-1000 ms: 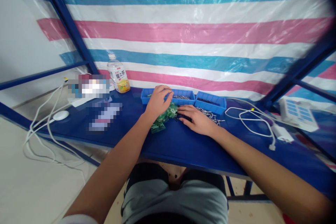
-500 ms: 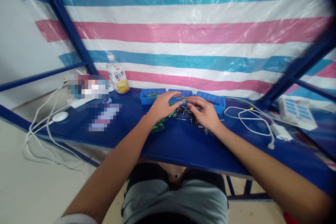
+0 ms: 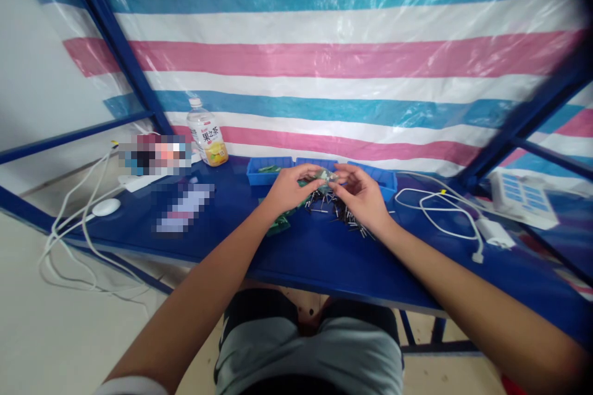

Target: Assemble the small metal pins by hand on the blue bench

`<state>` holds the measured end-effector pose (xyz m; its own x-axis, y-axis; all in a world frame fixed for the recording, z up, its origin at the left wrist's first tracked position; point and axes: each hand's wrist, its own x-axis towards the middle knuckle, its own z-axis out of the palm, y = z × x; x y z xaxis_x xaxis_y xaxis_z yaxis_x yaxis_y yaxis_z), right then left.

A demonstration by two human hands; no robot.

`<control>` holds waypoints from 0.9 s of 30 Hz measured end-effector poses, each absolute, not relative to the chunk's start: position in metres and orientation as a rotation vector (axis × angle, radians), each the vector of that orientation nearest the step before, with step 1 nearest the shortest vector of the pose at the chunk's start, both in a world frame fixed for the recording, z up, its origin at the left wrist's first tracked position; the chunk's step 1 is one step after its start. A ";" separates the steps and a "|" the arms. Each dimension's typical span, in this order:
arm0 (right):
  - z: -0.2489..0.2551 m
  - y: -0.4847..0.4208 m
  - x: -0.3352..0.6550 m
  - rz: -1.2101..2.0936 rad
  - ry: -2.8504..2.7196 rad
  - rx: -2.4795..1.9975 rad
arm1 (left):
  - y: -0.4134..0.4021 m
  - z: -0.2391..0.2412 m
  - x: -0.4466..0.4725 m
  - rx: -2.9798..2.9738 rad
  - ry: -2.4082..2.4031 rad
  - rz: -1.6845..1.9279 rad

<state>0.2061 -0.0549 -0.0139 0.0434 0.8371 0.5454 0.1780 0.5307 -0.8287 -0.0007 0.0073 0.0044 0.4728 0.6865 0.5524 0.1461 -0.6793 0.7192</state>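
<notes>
Greenish packet [image 3: 327,177], held between both hands [image 3: 288,187], near dark pins [image 3: 341,210]

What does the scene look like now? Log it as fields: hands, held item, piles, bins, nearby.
hands: left hand and right hand, fingers meeting
held item: small pale green item, between both hands; details blurred
piles: green pieces, partly hidden by the left arm; black-and-silver pieces, partly hidden by the right hand
bins: left blue bin with green contents; right blue bin, largely hidden
nearby: bottle, upright; white adapter
</notes>
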 end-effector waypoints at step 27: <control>-0.008 -0.056 0.203 0.881 -1.348 -0.953 | 0.006 0.007 0.000 1.820 0.576 1.005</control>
